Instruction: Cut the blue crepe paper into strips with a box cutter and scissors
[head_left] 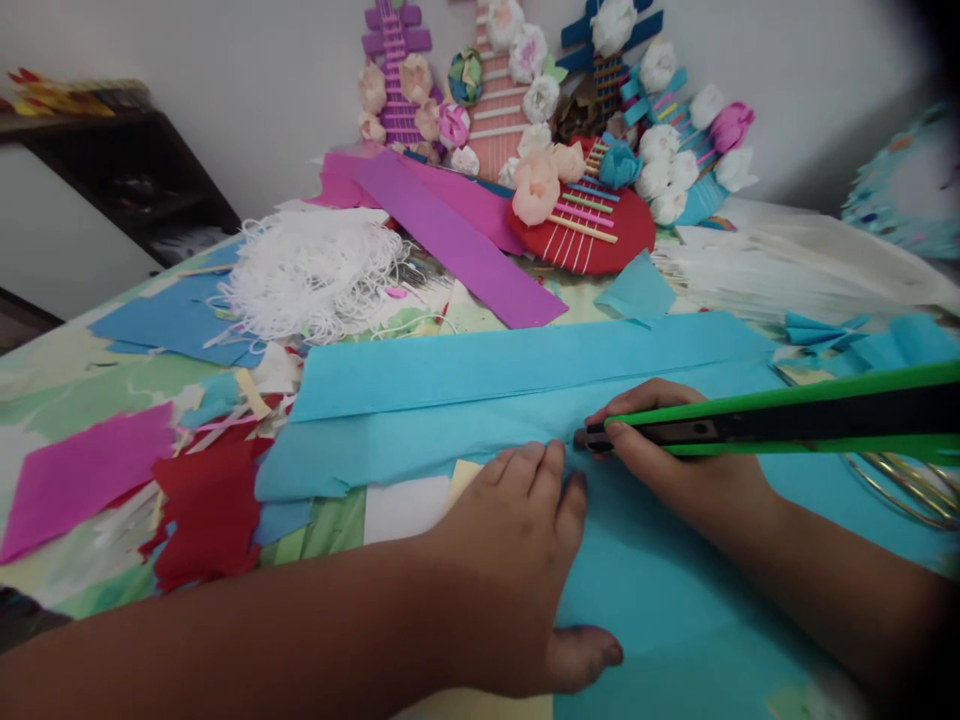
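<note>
My left hand (517, 560) lies flat on light blue crepe paper (660, 590), fingers side by side and thumb spread out. In my right hand (675, 460) is a green and black utility knife (810, 410), gripped near its front end between thumb and fingers. Its dark metal tip points left and is at the paper, just right of my left fingertips. I cannot make out the blade. Beyond both hands, a long folded strip of the same blue paper (525, 360) runs across the table.
White string (315, 270) is heaped at the back left, beside purple paper strips (457, 235). Red (210, 500) and magenta (90, 475) paper pieces lie left. Decorated instrument shapes with paper flowers, one red (637, 235), lean at the wall. Gold rings (911, 485) are at right.
</note>
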